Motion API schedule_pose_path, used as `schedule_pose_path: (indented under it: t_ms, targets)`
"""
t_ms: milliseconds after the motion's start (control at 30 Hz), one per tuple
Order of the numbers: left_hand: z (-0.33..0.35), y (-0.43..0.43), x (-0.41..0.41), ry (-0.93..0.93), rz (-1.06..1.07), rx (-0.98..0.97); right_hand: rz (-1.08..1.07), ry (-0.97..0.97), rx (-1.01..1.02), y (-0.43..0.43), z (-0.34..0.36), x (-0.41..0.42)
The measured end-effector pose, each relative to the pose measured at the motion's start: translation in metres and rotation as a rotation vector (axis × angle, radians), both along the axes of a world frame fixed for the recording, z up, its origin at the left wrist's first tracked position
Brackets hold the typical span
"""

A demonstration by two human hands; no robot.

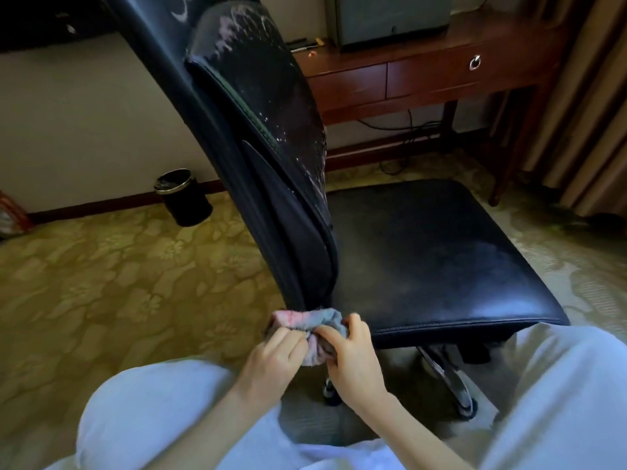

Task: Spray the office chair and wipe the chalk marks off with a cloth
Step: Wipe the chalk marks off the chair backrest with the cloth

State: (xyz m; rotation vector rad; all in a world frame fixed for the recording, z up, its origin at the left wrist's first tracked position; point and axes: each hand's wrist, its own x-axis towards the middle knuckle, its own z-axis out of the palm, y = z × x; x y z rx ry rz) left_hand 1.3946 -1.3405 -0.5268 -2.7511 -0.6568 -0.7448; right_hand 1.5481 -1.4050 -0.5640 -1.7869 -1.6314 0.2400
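Note:
A black office chair stands side-on in front of me. Its backrest rises at the left and carries pale pink and white chalk smears near the top and white specks lower down. The seat looks dark and slightly dusty. A bunched grey cloth stained pink sits just below the joint of backrest and seat. My left hand pinches its left side and my right hand grips its right side. No spray bottle is in view.
A small black waste bin stands on the patterned yellow carpet by the wall at left. A wooden desk with drawers and cables under it is behind the chair. Curtains hang at right. My knees in light trousers flank the chair's chrome base.

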Motion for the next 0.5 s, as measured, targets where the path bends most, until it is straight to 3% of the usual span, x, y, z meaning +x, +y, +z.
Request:
schedule_pose_path:
  t_ms: [167,367,500]
  targets:
    - [-0.07,0.005,-0.007,0.111,0.036,-0.205,-0.034,-0.044,-0.329,0.004,-0.06,-0.015]
    - [-0.106,0.018,-0.008,0.24,0.017,-0.357,-0.03,-0.034,-0.542,0.011,-0.085,-0.022]
    - [-0.112,0.02,-0.01,0.291,0.008,-0.392,-0.065,-0.002,-0.466,0.007,-0.094,-0.025]
